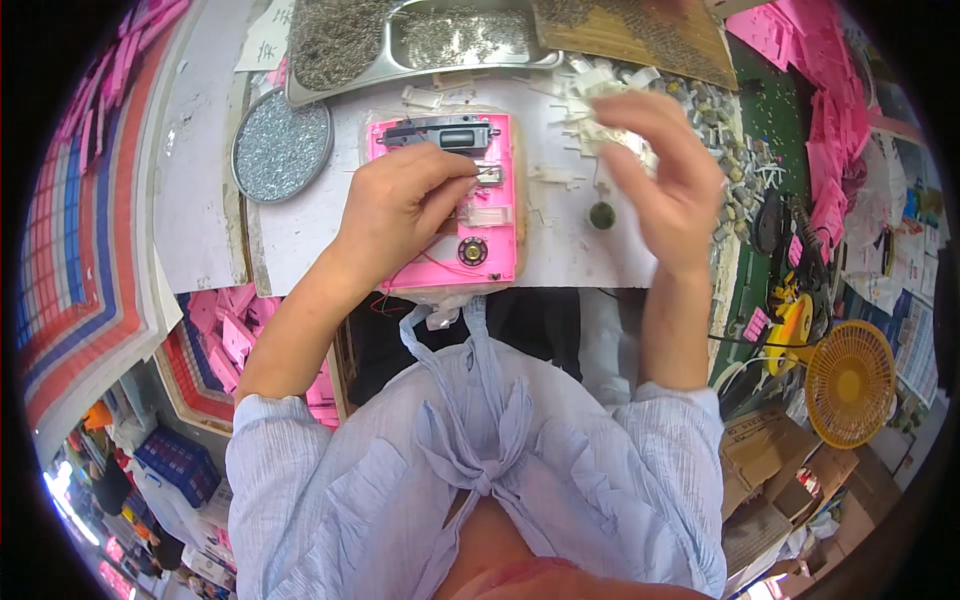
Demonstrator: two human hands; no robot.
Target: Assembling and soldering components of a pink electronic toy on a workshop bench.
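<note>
A pink plastic housing [430, 272] lies in front of me with small parts fitted in it. My left hand [400, 208] rests over its left side, thumb and forefinger pinched together beside a small shiny part [489, 176]; what the fingertips hold is hidden. Above that hand a grey mechanism [440, 133] spans the housing's far end. A clear plastic piece [486, 216] and a small round speaker [472, 251] with thin red wires sit nearer me. My right hand [668, 185], blurred, is raised off to the right with fingers apart, near a heap of white plastic parts [590, 105].
A round dish of small metal pieces [282, 145] stands left. Behind is a metal tray [470, 62] of small metal parts, beside a cardboard sheet [640, 40] bearing more. A dark green disc [602, 215] lies on the table; a yellow fan [850, 383] is at far right.
</note>
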